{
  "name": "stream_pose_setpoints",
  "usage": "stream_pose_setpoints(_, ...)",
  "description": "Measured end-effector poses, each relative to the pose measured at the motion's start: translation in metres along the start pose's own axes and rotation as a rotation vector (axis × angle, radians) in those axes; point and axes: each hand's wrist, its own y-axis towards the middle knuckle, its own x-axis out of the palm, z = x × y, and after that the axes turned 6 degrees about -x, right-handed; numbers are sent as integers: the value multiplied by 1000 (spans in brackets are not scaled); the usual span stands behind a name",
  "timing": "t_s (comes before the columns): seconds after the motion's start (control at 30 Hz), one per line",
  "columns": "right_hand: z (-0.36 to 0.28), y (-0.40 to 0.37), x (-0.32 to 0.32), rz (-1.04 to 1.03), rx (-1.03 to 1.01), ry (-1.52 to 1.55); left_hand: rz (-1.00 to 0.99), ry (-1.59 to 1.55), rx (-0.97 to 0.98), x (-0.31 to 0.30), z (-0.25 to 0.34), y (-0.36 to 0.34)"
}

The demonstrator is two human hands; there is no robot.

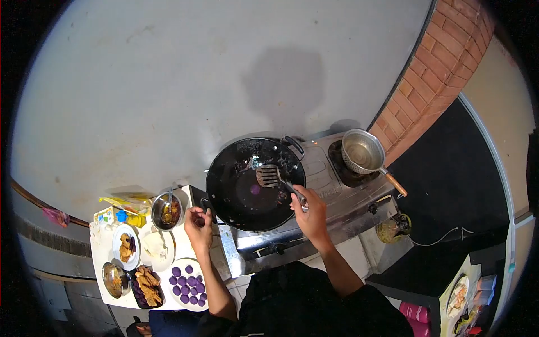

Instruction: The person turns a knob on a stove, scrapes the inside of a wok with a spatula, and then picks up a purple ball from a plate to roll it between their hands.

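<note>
A black wok (241, 196) sits on the left burner of a metal stove (320, 174). My right hand (310, 213) is closed round the handle of a slotted spatula (269, 175), whose head is inside the wok. Beside the spatula head lies a brownish piece, with a small purple piece (255, 190) just below it. At the wok's left handle, my left hand (199, 224) has its fingers closed; the handle is partly hidden there.
A saucepan (362, 151) with a wooden handle stands on the right burner. On the left table (101, 241) are a plate of purple balls (188, 285), fried food (147, 286), bowls and a bottle (130, 218). Part of another person (174, 324) shows below.
</note>
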Motion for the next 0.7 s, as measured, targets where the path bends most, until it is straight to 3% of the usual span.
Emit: stream_pose_setpoints(0.7, 1, 0, 7, 25, 44, -14, 1, 28, 6, 0, -2, 2)
